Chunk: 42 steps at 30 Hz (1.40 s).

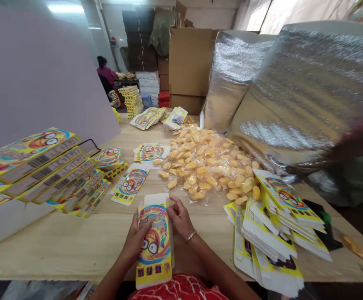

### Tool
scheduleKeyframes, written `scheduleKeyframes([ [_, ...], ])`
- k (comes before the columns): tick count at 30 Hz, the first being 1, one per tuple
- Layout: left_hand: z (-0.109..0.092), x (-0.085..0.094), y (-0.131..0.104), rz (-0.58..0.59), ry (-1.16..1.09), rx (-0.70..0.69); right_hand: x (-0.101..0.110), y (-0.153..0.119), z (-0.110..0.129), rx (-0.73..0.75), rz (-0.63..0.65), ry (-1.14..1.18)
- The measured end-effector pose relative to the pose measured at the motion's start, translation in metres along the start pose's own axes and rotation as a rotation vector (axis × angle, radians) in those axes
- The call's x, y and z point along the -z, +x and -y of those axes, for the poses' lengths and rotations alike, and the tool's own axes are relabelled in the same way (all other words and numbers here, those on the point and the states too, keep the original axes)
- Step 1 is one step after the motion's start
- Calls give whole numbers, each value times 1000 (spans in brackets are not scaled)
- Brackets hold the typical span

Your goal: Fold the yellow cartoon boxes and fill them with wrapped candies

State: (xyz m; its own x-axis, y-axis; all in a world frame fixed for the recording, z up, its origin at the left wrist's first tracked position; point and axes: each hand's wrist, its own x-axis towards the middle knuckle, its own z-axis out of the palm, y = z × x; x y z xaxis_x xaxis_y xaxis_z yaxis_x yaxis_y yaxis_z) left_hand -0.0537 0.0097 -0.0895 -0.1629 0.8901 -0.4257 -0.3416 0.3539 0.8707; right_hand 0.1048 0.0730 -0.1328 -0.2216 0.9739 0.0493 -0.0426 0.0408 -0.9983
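Observation:
A yellow printed carton (158, 246) with a cartoon face and a white flap at its top stands out at the front edge of the table, close to my body. My left hand (137, 238) holds it by its left side, thumb across the front. At the carton's upper right edge is my right hand (180, 217), fingers bent and touching the side near the flap. Beyond them lies a heap of wrapped yellow pieces (206, 160). Another flat carton (130, 184) rests just past my left hand.
Filled-looking boxes (44, 166) are stacked at the left. Flat cartons (272, 233) pile up at the right front, and more (148, 118) lie at the back. Silvery sheeting (294, 91) rises behind the heap. A person (106, 75) sits far off.

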Motion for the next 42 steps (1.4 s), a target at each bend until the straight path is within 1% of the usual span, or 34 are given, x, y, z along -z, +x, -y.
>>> scheduleKeyframes([
  [1, 2, -7, -2, 3, 16, -57, 7, -8, 3, 1, 0, 4],
  [3, 2, -16, -6, 62, 49, -139, 17, -18, 13, 9, 5, -14],
  [4, 0, -19, -7, 107, 59, -147, 20, -21, 18, 12, -10, -20],
  [6, -4, -24, -9, 194, 72, -118, 21, -24, 26, 25, -77, -22],
  [8, -8, -27, -9, 234, 71, -77, 21, -26, 29, 42, -149, -40],
  [10, -9, -30, -10, 244, 62, -54, 20, -27, 28, 60, -193, -106],
  [13, -11, -33, -13, 222, 56, -69, 23, -30, 28, 95, -184, -172],
  [16, -18, -32, -16, 184, 61, -128, 31, -31, 36, 112, -90, -125],
  [20, -28, -26, -12, 246, 156, -175, 41, -32, 52, 69, 94, 95],
  [22, -30, -23, -10, 250, 214, -189, 43, -34, 58, 50, 149, 109],
  [23, -31, -23, -9, 250, 234, -193, 43, -35, 60, 52, 155, 83],
  [24, -31, -22, -10, 254, 250, -194, 43, -37, 61, 61, 146, 53],
  [26, -33, -23, -14, 259, 275, -205, 41, -42, 63, 94, 84, 26],
  [28, -37, -24, -22, 222, 303, -273, 39, -47, 66, 140, 2, 56],
  [30, -41, -25, -30, 201, 295, -337, 41, -51, 72, 180, -27, 78],
  [31, -43, -25, -33, 210, 295, -353, 43, -53, 76, 201, -11, 58],
  [34, -46, -24, -39, 279, 346, -351, 51, -57, 91, 255, 115, -65],
  [36, -46, -24, -41, 304, 371, -386, 53, -58, 101, 275, 170, -108],
  [38, -46, -27, -42, 298, 366, -419, 50, -58, 109, 266, 163, -111],
  [39, -46, -30, -44, 278, 363, -421, 48, -57, 111, 246, 135, -112],
  [42, -51, -38, -48, 217, 332, -343, 40, -54, 114, 133, 32, -104],
])
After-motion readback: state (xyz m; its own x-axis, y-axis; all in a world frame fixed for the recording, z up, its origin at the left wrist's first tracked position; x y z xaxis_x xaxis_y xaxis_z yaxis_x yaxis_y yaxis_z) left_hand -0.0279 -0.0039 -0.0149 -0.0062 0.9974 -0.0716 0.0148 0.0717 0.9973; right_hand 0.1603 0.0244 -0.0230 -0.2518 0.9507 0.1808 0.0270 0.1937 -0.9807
